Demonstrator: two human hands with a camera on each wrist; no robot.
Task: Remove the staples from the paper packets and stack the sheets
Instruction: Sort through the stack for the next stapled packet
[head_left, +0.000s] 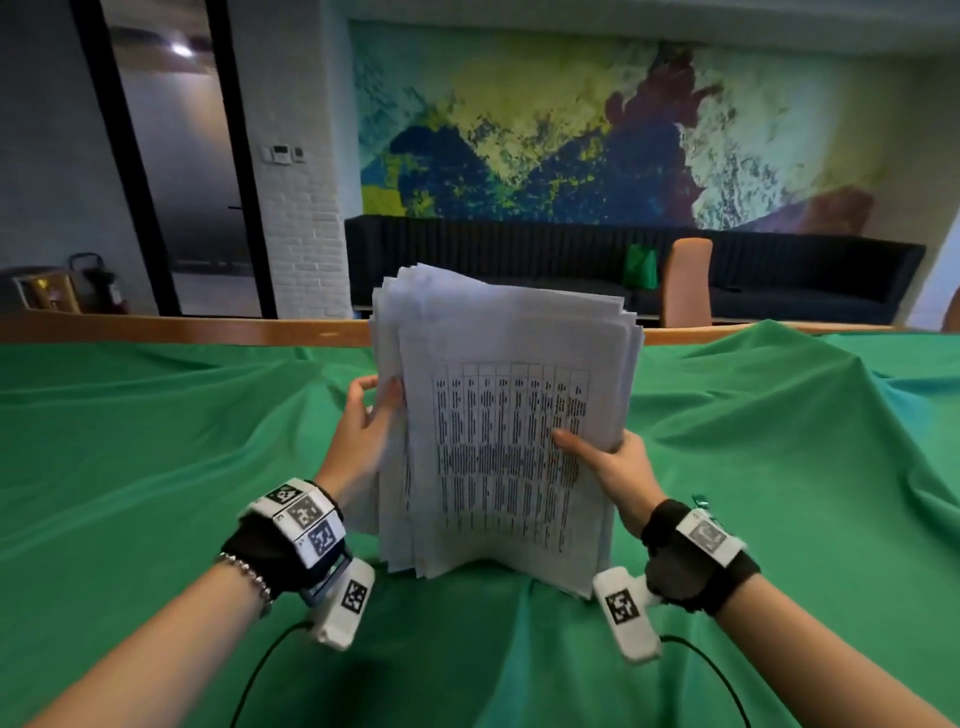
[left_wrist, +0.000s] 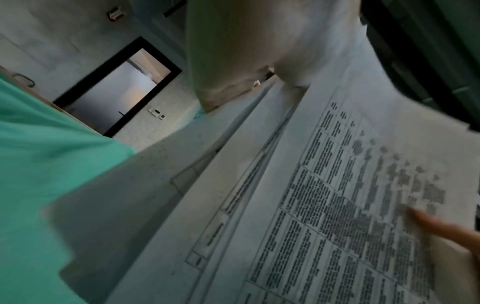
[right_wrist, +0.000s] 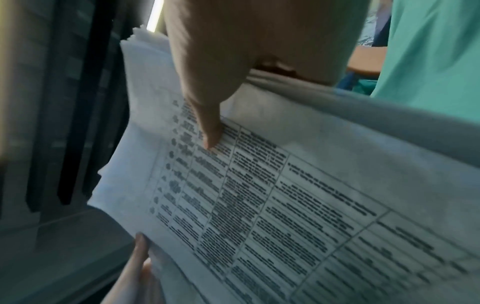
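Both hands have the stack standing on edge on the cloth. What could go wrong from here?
1. The sheets are fanned unevenly at the top; loosening the left hand or right hand could let them splay or slide apart.
2. The green cloth is wrinkled and soft, so tapping the bottom edge on it may not square the stack.
3. No staples are visible from here; any remaining one could go unnoticed.

We see our left hand (left_wrist: 246, 47) at the top, holding the edge of the sheets (left_wrist: 298, 205). Printed tables cover the front page. Our right thumb (left_wrist: 441, 228) lies on it. Green cloth (left_wrist: 46, 164) is beside.
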